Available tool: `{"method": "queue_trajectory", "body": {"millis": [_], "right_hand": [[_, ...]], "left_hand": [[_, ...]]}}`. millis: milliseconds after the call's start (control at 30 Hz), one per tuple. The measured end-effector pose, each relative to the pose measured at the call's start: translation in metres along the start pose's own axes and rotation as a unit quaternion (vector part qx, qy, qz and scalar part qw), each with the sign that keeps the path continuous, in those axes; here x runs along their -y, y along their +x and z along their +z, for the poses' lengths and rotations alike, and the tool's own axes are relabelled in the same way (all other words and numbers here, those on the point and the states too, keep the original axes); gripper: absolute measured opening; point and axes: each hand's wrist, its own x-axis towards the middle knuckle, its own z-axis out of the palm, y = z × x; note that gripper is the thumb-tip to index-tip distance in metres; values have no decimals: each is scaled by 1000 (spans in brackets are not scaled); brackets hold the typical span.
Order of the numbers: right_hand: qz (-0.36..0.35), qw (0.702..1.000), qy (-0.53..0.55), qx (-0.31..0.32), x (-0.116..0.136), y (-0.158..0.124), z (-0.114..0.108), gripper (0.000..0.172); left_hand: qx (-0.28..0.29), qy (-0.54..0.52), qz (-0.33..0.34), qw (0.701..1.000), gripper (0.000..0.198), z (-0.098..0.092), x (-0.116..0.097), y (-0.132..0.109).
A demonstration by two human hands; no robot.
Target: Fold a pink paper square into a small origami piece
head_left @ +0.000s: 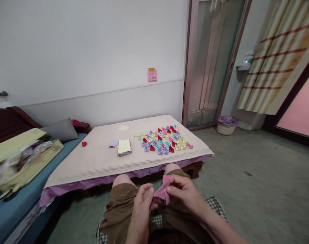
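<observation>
The sheet of pink paper [163, 191] sits creased in a narrow fold above the person's lap, its long axis slanting from upper right down to lower left. Two hands work on this one sheet. The right hand [185, 193] pinches it between thumb and bent fingers, and the left hand [141, 210] closes in from the other side, its fingertips [149, 191] pressed against the paper's edge. Ahead, on a cream mattress [93, 162], lie dozens of small folded paper shapes [162, 139], too many to count exactly, plus one stack of paper [124, 147], one lilac sheet [114, 143] and one pale yellow slip [123, 128].
</observation>
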Motion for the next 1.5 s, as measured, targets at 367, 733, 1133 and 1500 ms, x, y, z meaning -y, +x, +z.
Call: {"method": "queue_trajectory", "body": {"millis": [367, 733, 1133, 1500], "right_hand": [[43, 995, -22, -87, 0, -3, 18, 12], [4, 989, -126, -79, 0, -12, 32, 14], [-18, 983, -167, -66, -7, -12, 34, 15], [-45, 976, -207, -54, -9, -11, 33, 16]], "left_hand": [[-128, 317, 396, 852, 6, 4, -22, -14], [-139, 377, 396, 826, 8, 10, -23, -10], [-157, 361, 406, 825, 8, 7, -20, -10], [-154, 336, 394, 841, 11, 7, -18, -10]]}}
